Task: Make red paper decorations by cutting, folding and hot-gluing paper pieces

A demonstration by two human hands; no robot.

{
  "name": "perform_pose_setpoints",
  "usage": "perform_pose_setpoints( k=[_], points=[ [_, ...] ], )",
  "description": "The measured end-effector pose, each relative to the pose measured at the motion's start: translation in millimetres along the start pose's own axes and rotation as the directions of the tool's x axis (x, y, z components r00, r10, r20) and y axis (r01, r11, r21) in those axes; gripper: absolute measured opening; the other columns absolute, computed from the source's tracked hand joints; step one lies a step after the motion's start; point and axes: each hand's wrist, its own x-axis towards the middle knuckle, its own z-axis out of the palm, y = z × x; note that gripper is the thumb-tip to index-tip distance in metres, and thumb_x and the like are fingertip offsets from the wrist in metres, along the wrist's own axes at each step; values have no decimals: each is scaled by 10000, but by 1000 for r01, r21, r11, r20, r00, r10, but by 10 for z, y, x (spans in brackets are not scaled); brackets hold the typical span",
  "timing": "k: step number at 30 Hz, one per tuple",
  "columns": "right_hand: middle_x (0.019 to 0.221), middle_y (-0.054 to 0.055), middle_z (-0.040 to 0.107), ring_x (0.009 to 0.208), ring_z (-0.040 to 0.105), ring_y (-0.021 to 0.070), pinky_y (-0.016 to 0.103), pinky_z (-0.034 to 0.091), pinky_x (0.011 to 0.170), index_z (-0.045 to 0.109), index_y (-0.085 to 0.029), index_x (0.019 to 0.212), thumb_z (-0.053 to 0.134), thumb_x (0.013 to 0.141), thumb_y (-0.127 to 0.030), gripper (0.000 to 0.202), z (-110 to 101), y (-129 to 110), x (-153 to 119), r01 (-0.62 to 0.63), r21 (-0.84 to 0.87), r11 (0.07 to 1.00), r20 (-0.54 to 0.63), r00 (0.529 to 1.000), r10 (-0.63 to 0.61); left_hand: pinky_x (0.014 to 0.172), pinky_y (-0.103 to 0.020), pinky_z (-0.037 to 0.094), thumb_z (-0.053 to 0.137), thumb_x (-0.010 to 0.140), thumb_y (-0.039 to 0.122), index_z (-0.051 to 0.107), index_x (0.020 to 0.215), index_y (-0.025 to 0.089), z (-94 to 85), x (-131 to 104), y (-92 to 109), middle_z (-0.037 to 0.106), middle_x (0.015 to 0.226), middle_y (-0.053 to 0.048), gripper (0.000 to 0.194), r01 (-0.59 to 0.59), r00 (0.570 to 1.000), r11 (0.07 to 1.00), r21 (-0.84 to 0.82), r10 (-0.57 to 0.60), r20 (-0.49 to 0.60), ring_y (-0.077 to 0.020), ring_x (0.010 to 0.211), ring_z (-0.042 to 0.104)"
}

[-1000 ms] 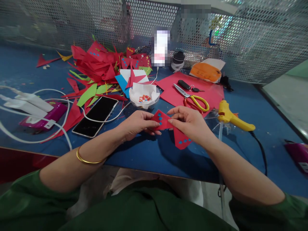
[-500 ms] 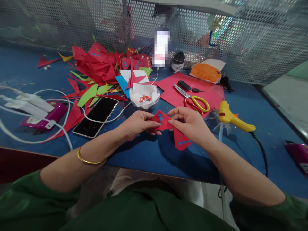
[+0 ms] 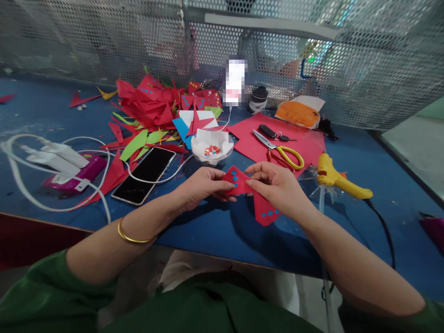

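red and pointed at its top, a paper piece [image 3: 242, 182] marked with blue diamonds [image 3: 234, 172] is held up above the blue worktop [image 3: 194, 237], near its front edge. the left hand [image 3: 204, 188] has its grip clamped on the paper's left side, thumb in front, fingers behind. the right hand [image 3: 279, 187] pinches the right side between thumb and fingers, so the marked face lies between the two grips. below the right grip hangs a red flap [image 3: 263, 203] with a row of diamonds along its lower end.

the right hand covers the place where flap and paper piece meet, so whether they are one sheet is hard to tell. the left fingertips are partly hidden behind the paper. clear material [image 3: 328, 193] under the yellow glue gun [image 3: 329, 172] is hard to make out, the screen of the upright phone [image 3: 235, 83] is blurred, and a purple object [image 3: 433, 231] is cut off at the right edge.
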Motion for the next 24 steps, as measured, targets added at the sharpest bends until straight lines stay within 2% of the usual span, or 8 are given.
perform_pose_setpoints(
  k=[16,24],
  points=[
    [672,-18,668,590,651,144,284,484,579,605,-185,964,650,763,-249,216,16,3,-11,-20,71,997,8,1000,19,646,-245,553,761,756,182,733,808,116,10,10,-14,746,706,-82,88,-20,1000,1000,14,20,-20,-147,655,707],
    [665,-19,672,591,650,142,286,489,588,604,-185,960,653,763,-257,215,10,2,-10,3,56,998,3,1000,-3,635,-238,557,790,737,181,729,799,103,19,8,-11,740,688,-79,118,-13,1000,1000,-13,13,-29,-145,639,708]
  ],
)
